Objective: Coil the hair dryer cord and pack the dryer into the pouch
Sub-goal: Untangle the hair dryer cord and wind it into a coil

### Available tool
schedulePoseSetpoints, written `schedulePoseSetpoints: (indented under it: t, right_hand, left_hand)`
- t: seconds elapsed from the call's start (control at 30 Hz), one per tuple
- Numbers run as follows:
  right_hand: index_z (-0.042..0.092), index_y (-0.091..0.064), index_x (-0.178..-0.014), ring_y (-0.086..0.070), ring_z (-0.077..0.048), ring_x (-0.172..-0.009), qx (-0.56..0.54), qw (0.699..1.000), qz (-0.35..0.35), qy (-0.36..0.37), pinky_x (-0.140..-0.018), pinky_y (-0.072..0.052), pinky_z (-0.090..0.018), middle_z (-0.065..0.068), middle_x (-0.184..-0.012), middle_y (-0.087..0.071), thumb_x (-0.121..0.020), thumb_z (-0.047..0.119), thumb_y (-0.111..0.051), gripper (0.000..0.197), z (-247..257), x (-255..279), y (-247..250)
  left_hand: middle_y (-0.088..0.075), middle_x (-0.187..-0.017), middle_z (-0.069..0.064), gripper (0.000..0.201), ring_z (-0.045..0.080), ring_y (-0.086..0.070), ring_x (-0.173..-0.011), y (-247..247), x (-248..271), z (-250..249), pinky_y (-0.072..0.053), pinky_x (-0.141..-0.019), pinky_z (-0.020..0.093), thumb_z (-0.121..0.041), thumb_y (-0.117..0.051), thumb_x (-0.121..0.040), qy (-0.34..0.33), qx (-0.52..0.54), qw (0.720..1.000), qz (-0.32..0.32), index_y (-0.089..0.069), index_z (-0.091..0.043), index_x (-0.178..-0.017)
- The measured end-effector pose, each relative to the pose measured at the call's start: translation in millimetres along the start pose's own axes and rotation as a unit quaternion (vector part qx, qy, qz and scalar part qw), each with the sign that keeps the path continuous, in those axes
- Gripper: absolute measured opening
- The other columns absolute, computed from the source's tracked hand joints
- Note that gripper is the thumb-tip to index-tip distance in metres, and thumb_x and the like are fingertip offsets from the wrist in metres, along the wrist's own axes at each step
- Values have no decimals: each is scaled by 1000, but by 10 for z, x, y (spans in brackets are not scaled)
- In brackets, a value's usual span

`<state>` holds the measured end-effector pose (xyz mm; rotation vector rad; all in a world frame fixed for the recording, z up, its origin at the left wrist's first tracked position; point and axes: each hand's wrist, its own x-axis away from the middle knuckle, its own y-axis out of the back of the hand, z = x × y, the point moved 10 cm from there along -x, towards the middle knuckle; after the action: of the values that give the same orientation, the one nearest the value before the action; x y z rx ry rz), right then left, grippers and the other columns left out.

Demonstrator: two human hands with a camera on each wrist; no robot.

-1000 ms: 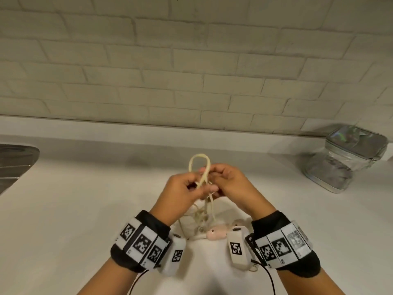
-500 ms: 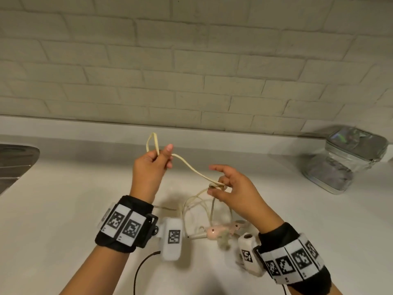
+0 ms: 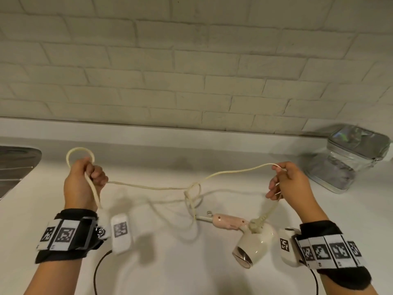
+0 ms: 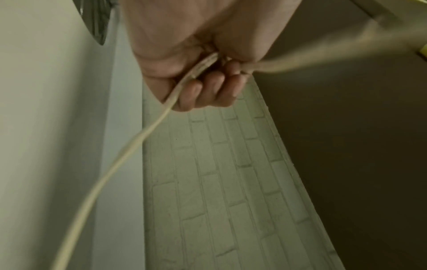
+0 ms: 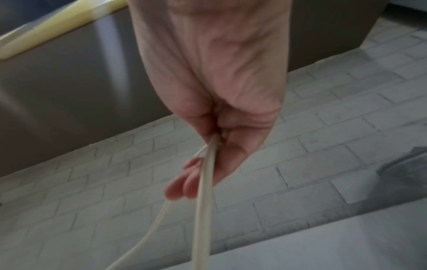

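— Head view: what have you got?
— My left hand (image 3: 81, 184) fists a loop of thin cream cord (image 3: 148, 186); my right hand (image 3: 291, 184) pinches its plug end. A knot sags between; the cream-and-pink hair dryer (image 3: 253, 239) lies below my right, the silvery zipped pouch (image 3: 348, 158) beyond it.
— Left wrist?
— Fingers (image 4: 208, 87) curled round the cord.
— Right wrist?
— Cord pinched; it runs leftward.

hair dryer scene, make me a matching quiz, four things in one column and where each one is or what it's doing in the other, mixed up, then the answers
Column one:
1. left hand
2. right hand
3. hair dryer
4. pouch

Column two:
A. lies on the counter between the wrists, pink handle pointing left
B. stands at the far right by the brick wall
C. grips the cord with a loop sticking up above the fist
D. pinches the cord, the plug end hanging below it

Pairs: 1-C, 2-D, 3-A, 4-B
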<state>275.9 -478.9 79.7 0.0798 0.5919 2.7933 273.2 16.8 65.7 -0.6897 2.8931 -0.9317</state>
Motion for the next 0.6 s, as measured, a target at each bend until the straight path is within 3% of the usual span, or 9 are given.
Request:
schedulePoseSetpoints:
  t: [0.1, 0.17, 0.23, 0.3, 0.37, 0.43, 0.47, 0.53, 0.6]
  right_hand:
    - [10, -45, -106, -63, -27, -59, 0, 999, -17, 51, -57, -46, -32, -10, -62, -64, -99, 19, -34, 16, 153, 17, -23]
    - [14, -44, -103, -58, -17, -62, 29, 994, -35, 98, -59, -42, -28, -5, -64, -67, -99, 21, -34, 13, 302, 38, -15]
    - [16, -42, -102, -51, -4, -55, 44, 989, -45, 130, -56, -38, -17, -3, -64, -67, -99, 21, -33, 10, 436, 40, -23]
    - [18, -41, -101, -49, -1, -45, 31, 989, -38, 142, -55, -37, -22, -6, -63, -66, -99, 23, -33, 10, 524, 20, -58]
    - [21, -40, -98, -46, -3, -37, 1, 990, -23, 142, -49, -37, -27, -8, -64, -64, -100, 23, -31, 9, 587, 12, -104]
    - [29, -38, -90, -46, -9, -34, -43, 989, -6, 139, -40, -41, -26, -9, -65, -61, -100, 20, -29, 16, 637, 17, -159]
    - [31, -37, -88, -48, -11, -34, -59, 989, 2, 139, -38, -43, -25, -10, -64, -59, -100, 19, -28, 20, 660, 29, -191]
    - [32, -36, -86, -51, -12, -36, -79, 986, 12, 145, -38, -44, -22, -10, -63, -57, -100, 17, -28, 22, 701, 64, -255]
    - [32, -36, -86, -51, -11, -37, -85, 985, 16, 152, -39, -43, -21, -10, -62, -56, -100, 14, -28, 24, 703, 91, -313]
  left_hand:
    - [-33, -35, -11, 49, 9, -31, -40, -303, 196, -72, -32, -52, 22, -19, -42, -87, -41, -88, 991, 93, -35, -25, -38]
    - [-41, -35, -9, 45, 7, -37, -41, -508, 374, -78, -33, -58, 24, -13, -48, -87, -81, -233, 961, 125, -43, -20, -42]
    - [-53, -40, -9, 34, -1, -49, -44, -584, 464, -7, -41, -58, 12, -2, -53, -86, -108, -344, 924, 130, -53, -10, -53]
    - [-59, -56, 0, 22, -2, -52, -52, -628, 528, 127, -40, -56, 3, 2, -60, -82, -109, -401, 894, 169, -58, -7, -62]
    - [-57, -70, 10, 18, 6, -53, -61, -590, 524, 288, -39, -60, 5, -4, -71, -75, -116, -498, 833, 212, -57, -9, -66]
    - [-54, -83, 3, 29, 11, -57, -70, -430, 460, 480, -41, -65, 11, -11, -81, -64, -102, -600, 761, 226, -54, -19, -68]
    - [-52, -90, 2, 36, 14, -59, -76, -313, 429, 591, -42, -66, 16, -10, -83, -61, -73, -628, 741, 224, -51, -23, -73]
    - [-53, -107, 9, 44, 20, -62, -86, -115, 389, 716, -45, -69, 24, -4, -81, -62, -32, -640, 741, 200, -48, -21, -85]
    - [-46, -129, 15, 67, 31, -55, -110, 53, 324, 701, -46, -85, 36, -7, -83, -59, -28, -654, 745, 129, -44, -15, -113]
